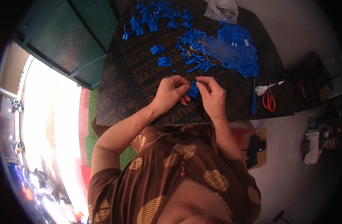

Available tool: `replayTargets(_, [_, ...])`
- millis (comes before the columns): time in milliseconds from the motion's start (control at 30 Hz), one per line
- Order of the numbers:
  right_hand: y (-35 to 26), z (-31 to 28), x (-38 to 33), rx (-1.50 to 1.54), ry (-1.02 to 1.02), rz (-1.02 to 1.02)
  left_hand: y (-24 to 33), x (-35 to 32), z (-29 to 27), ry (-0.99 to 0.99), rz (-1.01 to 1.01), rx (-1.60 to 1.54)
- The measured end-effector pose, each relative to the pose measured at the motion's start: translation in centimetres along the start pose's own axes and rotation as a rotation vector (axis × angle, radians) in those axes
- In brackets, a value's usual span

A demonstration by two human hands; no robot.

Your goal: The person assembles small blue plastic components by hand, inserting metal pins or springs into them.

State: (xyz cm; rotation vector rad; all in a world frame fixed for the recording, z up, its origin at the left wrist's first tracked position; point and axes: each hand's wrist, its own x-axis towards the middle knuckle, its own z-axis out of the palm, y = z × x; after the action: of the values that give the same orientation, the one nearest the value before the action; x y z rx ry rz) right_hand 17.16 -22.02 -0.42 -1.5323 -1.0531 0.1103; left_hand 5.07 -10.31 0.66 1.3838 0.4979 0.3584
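Note:
A small blue plastic piece (193, 90) is held between my two hands, above the near part of the dark table (148, 95). My left hand (171, 93) is closed in a pinch at its left edge, with a thin dark rod (187, 75) standing up by the fingertips. On the other side my right hand (214, 95) pinches the piece with thumb and forefinger. The fingers partly hide its shape. Beyond my left hand lie two curved blue plastic pieces (165, 61). Blue wall plugs (204, 63) and brass-coloured screws are heaped just past my hands.
Flat blue plates (236, 52) are piled at the right, below a clear plastic bag (222, 10). Several blue pieces with dark coils (152, 24) stand at the far left. Red-handled scissors (268, 101), a white nozzle bottle (261, 90) and a blue-handled tool (253, 102) lie right.

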Motion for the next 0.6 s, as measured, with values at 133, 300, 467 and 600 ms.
replayTargets(133, [-0.1, 0.0, 0.0, -0.015, 0.003, 0.016, -0.1, -0.1, 0.1, 0.005, 0.018, 0.02])
replayTargets(300, [-0.2, 0.0, 0.1, -0.019, 0.025, 0.02, 0.0, -0.4, 0.4, 0.013, 0.029, 0.071])
replayTargets(467, [-0.6, 0.2, 0.3, -0.037, 0.049, 0.005, -0.5, -1.4, 1.3, 0.102, 0.112, 0.228])
replayTargets(600, [-1.3, 0.3, 0.3, -0.06, 0.031, 0.017, -0.9, -2.2, 1.5, 0.141, 0.178, 0.366])
